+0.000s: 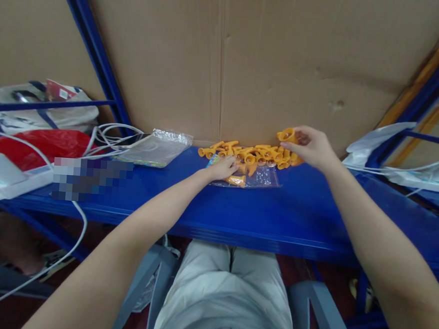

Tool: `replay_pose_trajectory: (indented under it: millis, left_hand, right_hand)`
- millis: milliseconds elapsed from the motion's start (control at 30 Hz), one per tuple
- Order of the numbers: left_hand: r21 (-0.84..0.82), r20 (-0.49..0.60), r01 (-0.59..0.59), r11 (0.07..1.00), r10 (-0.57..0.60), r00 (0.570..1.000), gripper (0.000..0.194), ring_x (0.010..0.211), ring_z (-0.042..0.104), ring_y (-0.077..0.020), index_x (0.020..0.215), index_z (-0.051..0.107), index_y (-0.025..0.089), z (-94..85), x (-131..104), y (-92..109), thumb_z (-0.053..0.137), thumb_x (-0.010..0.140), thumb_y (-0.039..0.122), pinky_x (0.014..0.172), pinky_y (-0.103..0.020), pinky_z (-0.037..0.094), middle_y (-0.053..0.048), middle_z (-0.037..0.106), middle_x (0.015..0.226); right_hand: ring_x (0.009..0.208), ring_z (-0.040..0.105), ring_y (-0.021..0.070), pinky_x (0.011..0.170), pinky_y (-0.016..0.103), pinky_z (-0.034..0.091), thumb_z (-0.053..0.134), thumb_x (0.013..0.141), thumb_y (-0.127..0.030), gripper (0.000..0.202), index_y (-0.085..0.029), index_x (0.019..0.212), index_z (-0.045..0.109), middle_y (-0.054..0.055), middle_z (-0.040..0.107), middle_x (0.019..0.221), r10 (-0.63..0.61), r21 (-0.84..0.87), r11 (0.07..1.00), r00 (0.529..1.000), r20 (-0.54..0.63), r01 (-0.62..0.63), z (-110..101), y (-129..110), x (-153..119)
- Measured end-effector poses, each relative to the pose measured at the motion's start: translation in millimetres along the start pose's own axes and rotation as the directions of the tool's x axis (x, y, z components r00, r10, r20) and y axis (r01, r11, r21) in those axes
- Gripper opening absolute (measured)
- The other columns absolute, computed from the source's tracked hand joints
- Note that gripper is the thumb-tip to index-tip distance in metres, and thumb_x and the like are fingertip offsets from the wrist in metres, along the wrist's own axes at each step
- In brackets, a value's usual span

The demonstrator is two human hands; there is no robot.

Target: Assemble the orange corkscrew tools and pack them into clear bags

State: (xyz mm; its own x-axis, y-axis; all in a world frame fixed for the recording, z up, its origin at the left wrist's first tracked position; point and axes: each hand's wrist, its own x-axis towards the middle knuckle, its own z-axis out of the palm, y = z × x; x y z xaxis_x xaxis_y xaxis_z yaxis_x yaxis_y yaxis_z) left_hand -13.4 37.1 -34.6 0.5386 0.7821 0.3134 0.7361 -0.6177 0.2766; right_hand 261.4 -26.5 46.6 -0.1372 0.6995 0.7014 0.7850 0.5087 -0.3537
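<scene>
My right hand is raised over the right end of a pile, its fingers closed on an orange cone-ended plastic piece whose wide mouth faces left. Beneath it, a row of similar orange plastic pieces lies heaped along the back of the blue table. Low on the table, my left hand grips the left part of a clear plastic bag. At least one orange piece shows inside this bag. My left fingertips are partly hidden among the orange shapes.
To the left lies a flat stack of clear plastic bags, beside white cables and a white power strip. A red bag sits further left. Cardboard stands behind the table, between blue frame posts.
</scene>
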Motion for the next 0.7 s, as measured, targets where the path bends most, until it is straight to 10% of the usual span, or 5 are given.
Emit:
replay_pose_trajectory:
  millis: [200, 400, 700]
  left_hand:
    - [0.021, 0.021, -0.028, 0.999, 0.027, 0.999, 0.019, 0.116, 0.056, -0.0258, 0.081, 0.048, 0.021, -1.0, 0, -2, 0.040, 0.094, 0.033, 0.103, -0.041, 0.042, -0.012, 0.062, 0.116]
    - [0.022, 0.021, -0.017, 1.000, 0.017, 1.000, 0.018, 0.115, 0.057, -0.0269, 0.082, 0.048, 0.021, -2.1, 0, -1, 0.040, 0.094, 0.033, 0.103, -0.043, 0.042, -0.013, 0.062, 0.117]
    - [-0.012, -0.020, 0.016, 1.000, -0.016, 1.000, 0.024, 0.137, 0.043, -0.0247, 0.094, 0.060, 0.018, -0.7, -1, -2, 0.040, 0.095, 0.032, 0.116, -0.039, 0.030, -0.012, 0.057, 0.138]
  right_hand:
    - [0.108, 0.064, 0.0370, 0.096, 0.056, 0.043, 0.076, 0.075, -0.028, 0.030, -0.026, 0.105, 0.076, 0.009, 0.074, 0.104, 0.246, -0.450, 0.893, 0.865, 0.438, -0.026, 3, -7, -20]
    - [0.107, 0.066, 0.0294, 0.094, 0.038, 0.047, 0.065, 0.079, -0.011, 0.037, -0.024, 0.112, 0.075, 0.008, 0.075, 0.107, 0.150, -0.301, 0.950, 0.725, 0.673, 0.083, 16, -17, -26]
    - [0.088, 0.068, 0.0241, 0.079, 0.030, 0.047, 0.060, 0.081, -0.018, 0.024, -0.016, 0.099, 0.075, 0.008, 0.075, 0.095, -0.020, -0.210, 0.959, 0.786, 0.618, 0.190, 43, -17, -26]
